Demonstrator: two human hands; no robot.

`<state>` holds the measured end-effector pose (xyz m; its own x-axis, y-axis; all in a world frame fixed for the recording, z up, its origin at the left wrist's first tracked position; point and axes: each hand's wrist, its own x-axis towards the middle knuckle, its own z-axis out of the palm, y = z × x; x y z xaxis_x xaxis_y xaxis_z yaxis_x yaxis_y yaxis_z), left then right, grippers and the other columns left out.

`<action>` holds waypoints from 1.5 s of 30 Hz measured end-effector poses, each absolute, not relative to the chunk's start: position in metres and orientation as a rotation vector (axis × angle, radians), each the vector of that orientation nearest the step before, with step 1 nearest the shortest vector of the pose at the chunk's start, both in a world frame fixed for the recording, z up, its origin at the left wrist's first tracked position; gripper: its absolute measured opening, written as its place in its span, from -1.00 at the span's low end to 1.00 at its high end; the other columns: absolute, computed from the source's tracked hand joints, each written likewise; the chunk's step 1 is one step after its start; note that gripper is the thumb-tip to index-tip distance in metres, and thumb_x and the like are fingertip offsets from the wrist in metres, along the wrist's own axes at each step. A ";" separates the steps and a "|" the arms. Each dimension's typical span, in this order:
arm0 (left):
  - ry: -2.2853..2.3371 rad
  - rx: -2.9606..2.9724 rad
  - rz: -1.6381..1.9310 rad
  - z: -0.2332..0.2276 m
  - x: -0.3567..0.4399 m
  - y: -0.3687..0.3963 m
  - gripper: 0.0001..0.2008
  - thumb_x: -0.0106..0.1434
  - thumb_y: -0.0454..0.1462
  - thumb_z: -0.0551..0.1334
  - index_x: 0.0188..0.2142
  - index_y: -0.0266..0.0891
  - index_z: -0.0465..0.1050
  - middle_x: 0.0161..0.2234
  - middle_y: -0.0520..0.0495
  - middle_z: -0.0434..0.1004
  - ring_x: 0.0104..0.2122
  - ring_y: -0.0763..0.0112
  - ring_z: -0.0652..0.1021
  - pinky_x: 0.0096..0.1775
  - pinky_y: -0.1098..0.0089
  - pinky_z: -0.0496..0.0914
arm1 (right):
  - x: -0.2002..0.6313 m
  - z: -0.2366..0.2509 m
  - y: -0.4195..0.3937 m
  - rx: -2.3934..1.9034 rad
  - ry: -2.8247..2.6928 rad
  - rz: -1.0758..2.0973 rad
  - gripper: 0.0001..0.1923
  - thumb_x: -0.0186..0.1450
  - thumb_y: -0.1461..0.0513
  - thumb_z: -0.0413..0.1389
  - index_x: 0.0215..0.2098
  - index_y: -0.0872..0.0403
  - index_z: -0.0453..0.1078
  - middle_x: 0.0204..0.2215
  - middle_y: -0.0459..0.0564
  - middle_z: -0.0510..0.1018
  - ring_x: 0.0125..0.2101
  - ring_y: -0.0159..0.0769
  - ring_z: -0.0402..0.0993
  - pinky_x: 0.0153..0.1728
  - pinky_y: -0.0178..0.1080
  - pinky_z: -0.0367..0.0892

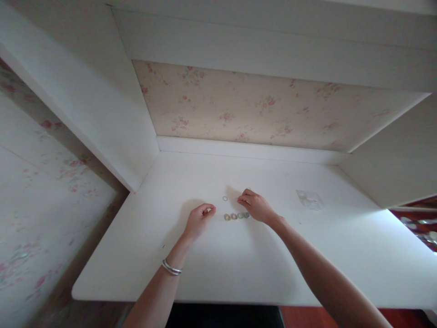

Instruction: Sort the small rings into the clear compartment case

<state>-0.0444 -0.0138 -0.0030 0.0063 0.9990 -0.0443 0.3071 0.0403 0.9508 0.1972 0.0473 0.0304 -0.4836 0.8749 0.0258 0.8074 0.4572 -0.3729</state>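
— Both our hands rest on the white desk (pixel 307 255). Our left hand (pixel 199 221) is loosely curled, thumb and forefinger drawn together; whether it pinches anything we cannot tell, the view being too small. A silver bracelet (pixel 171 268) sits on that wrist.

— And our right hand (pixel 256 206)?

— Fingers bunched, tips pressed down just behind the row of small rings (pixel 236 216). It seems to pinch something tiny, perhaps another ring, though we can't be sure.

— Where do the rings lie?

— Four in a line between our hands, yellowish at the left, greener at the right, touching or nearly so. One pale ring (pixel 225 198) lies apart, just behind the row. A clear plastic packet (pixel 310 199) lies well off to the right, below the floral wallpaper (pixel 252 107).

— What could go wrong?

— We judge that the rings are light and the surface slick: our right wrist hovers right over the row's green end, so a careless sweep could scatter them. The pale ring barely shows against the white, so we might easily overlook it.
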 end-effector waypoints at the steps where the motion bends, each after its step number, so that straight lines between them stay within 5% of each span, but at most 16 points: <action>1: 1.444 1.412 1.000 -0.003 -0.044 -0.014 -0.63 0.17 0.00 0.15 -0.29 -0.24 0.51 -0.62 0.11 0.18 -0.60 0.50 0.23 -0.52 0.48 0.10 | 0.198 0.030 0.044 -1.438 -2.470 0.479 -0.73 0.37 0.21 -0.07 -0.23 0.00 0.49 -0.26 -0.05 0.44 -0.28 -0.38 0.42 -0.22 -0.34 0.23; 26: 1.530 1.529 0.960 -0.002 -0.040 -0.019 -0.64 0.19 -0.02 0.13 -0.29 -0.24 0.52 -0.61 0.07 0.32 -0.58 0.47 0.33 -0.50 0.48 0.19 | 0.234 0.013 -0.001 -1.494 -2.467 0.364 -0.71 0.36 0.20 -0.09 -0.27 -0.07 0.49 -0.31 -0.09 0.47 -0.42 -0.39 0.41 -0.38 -0.34 0.23; 34: 1.540 1.853 0.772 -0.001 -0.023 0.001 -0.76 0.26 -0.19 0.10 -0.28 -0.19 0.53 -0.38 -0.05 0.56 -0.41 0.39 0.50 -0.35 0.44 0.29 | 0.253 0.009 -0.005 -1.509 -1.986 0.437 -0.69 0.34 0.09 -0.06 -0.30 0.02 0.49 -0.36 -0.02 0.45 -0.43 -0.35 0.39 -0.36 -0.30 0.28; 40: 1.665 2.101 0.522 0.008 -0.001 0.026 -0.77 0.29 -0.25 0.09 -0.12 -0.13 0.46 -0.12 -0.07 0.52 -0.16 0.34 0.50 -0.14 0.40 0.29 | 0.260 -0.018 -0.021 -1.602 -1.690 0.479 -0.62 0.33 0.01 -0.07 -0.31 0.05 0.49 -0.40 -0.01 0.44 -0.47 -0.34 0.35 -0.41 -0.28 0.28; 45: 1.737 2.178 0.351 0.008 0.008 0.040 -0.76 0.34 -0.24 0.01 -0.16 -0.18 0.44 -0.14 -0.14 0.49 -0.16 0.30 0.49 -0.17 0.37 0.28 | 0.260 -0.020 -0.023 -1.624 -1.611 0.471 -0.62 0.32 0.01 -0.07 -0.30 0.05 0.47 -0.41 -0.02 0.43 -0.48 -0.35 0.34 -0.40 -0.30 0.26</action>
